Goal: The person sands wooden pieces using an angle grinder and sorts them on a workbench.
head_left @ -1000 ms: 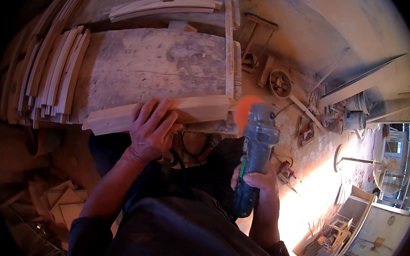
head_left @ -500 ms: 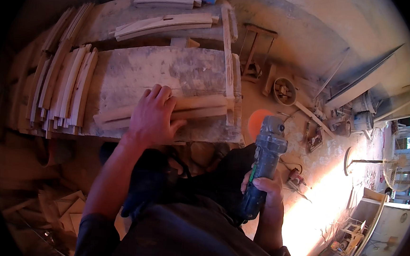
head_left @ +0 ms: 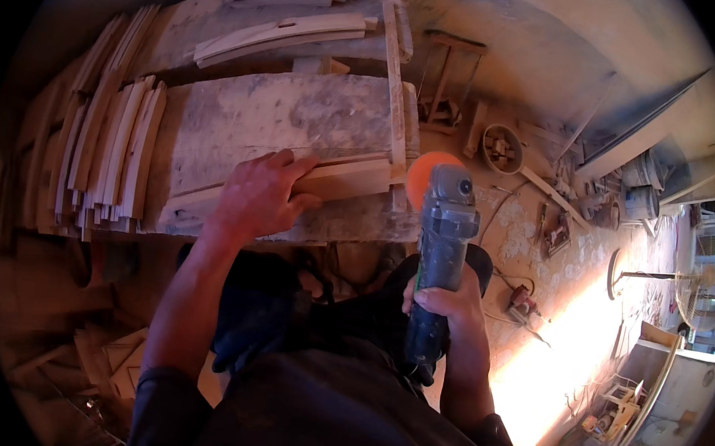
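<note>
On the dusty workbench (head_left: 240,124) near its front edge lies a slightly curved wooden strip (head_left: 352,179). My left hand (head_left: 264,196) is closed over its middle, fingers on the far side and thumb on the near side. In my right hand (head_left: 451,300) is a dark angle grinder (head_left: 446,229), gripped by its body and held upright in the view. Its round orange disc (head_left: 428,178) is just off the strip's right end, and I cannot tell whether they touch. A narrow wooden batten (head_left: 395,101) runs along the bench's right side, against the strip's end.
Several wooden strips (head_left: 114,148) are stacked at the bench's left. More curved pieces (head_left: 284,34) lie on the far bench. A bucket of wood offcuts (head_left: 503,149) stands on the floor at right, near a red corded power tool (head_left: 526,305) and a standing fan (head_left: 692,296).
The grinder in my right hand has moved left and up, nearer the strip. The strip has rolled under my left hand so a different, paler side shows, and my left hand has shifted slightly left.
</note>
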Tool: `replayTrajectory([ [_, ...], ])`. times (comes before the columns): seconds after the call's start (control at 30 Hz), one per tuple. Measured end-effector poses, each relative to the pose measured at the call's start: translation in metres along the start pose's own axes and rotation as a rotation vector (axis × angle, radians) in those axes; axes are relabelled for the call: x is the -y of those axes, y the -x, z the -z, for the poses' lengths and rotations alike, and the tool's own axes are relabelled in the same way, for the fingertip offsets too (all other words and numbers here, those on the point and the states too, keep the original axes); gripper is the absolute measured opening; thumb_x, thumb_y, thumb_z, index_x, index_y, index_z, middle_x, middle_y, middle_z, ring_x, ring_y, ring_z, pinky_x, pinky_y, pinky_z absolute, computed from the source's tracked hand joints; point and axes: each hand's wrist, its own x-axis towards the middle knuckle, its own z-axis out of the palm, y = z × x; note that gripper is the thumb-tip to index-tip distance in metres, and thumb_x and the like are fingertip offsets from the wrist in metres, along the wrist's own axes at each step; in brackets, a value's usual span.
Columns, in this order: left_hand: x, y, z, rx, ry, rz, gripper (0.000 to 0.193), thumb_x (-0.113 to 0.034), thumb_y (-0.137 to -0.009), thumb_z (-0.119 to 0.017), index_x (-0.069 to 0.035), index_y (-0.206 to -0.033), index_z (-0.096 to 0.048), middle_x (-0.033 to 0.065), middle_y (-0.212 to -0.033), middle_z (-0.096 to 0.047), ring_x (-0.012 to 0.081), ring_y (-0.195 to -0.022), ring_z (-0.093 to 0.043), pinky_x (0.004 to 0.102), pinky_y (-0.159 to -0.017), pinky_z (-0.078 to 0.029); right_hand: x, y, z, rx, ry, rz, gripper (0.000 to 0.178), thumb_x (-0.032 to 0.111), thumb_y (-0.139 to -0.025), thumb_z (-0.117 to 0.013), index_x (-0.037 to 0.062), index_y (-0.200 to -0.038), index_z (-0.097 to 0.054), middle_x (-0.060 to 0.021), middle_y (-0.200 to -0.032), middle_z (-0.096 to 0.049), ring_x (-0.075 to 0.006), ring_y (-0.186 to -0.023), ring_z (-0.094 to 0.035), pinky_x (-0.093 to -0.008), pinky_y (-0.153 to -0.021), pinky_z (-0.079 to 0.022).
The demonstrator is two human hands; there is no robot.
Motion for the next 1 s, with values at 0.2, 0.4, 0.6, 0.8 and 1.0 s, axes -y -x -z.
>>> replayTrajectory([
  [0.2, 0.004, -0.002, 0.0, 0.017, 0.016, -0.005, 0.062, -0.041, -0.086, -0.083, -0.009, -0.138, -0.069, 0.0152, -0.109, -0.07, 0.0388, -0.1, -0.07, 0.0489, -0.088, -0.056, 0.0, -0.015, -0.009, 0.039, 0.056, -0.03, 0.056, 0.017, -0.069, -0.078, -0.005, -0.117, -0.06, -0.0175, -0.083, -0.072, -0.027, -0.069, -0.071, -0.0387, -0.067, -0.059],
  [0.4, 0.007, -0.005, 0.002, 0.017, 0.046, -0.01, 0.062, -0.041, -0.085, -0.083, -0.01, -0.137, -0.069, 0.0156, -0.107, -0.071, 0.0396, -0.1, -0.07, 0.0484, -0.087, -0.056, -0.01, -0.007, 0.001, 0.014, 0.039, 0.001, 0.053, 0.018, -0.072, -0.077, -0.0048, -0.117, -0.06, -0.0184, -0.084, -0.073, -0.0274, -0.069, -0.072, -0.0406, -0.067, -0.06],
  [0.6, 0.003, -0.004, 0.004, 0.039, 0.051, -0.005, 0.061, -0.041, -0.085, -0.083, -0.01, -0.136, -0.07, 0.0156, -0.109, -0.071, 0.0398, -0.101, -0.07, 0.0483, -0.088, -0.056, -0.005, -0.018, -0.007, 0.027, 0.026, 0.0, 0.051, 0.018, -0.072, -0.076, -0.0053, -0.114, -0.061, -0.0184, -0.084, -0.072, -0.0276, -0.069, -0.073, -0.0399, -0.066, -0.061],
  [0.8, 0.009, -0.006, 0.001, -0.007, 0.043, -0.049, 0.061, -0.039, -0.081, -0.086, -0.009, -0.133, -0.071, 0.0147, -0.109, -0.07, 0.0388, -0.105, -0.068, 0.0481, -0.09, -0.055, -0.006, -0.004, 0.003, 0.023, 0.026, -0.012, 0.053, 0.02, -0.072, -0.077, -0.0051, -0.114, -0.06, -0.0188, -0.084, -0.072, -0.0284, -0.069, -0.072, -0.0397, -0.066, -0.06],
  [1.0, 0.014, -0.016, 0.008, -0.035, -0.034, -0.157, 0.059, -0.034, -0.077, -0.089, -0.006, -0.126, -0.071, 0.0133, -0.114, -0.063, 0.0346, -0.113, -0.061, 0.0472, -0.097, -0.051, -0.007, -0.003, 0.006, -0.004, -0.022, 0.078, 0.05, 0.022, -0.071, -0.076, -0.0055, -0.11, -0.061, -0.018, -0.083, -0.071, -0.0283, -0.069, -0.072, -0.0388, -0.064, -0.06],
])
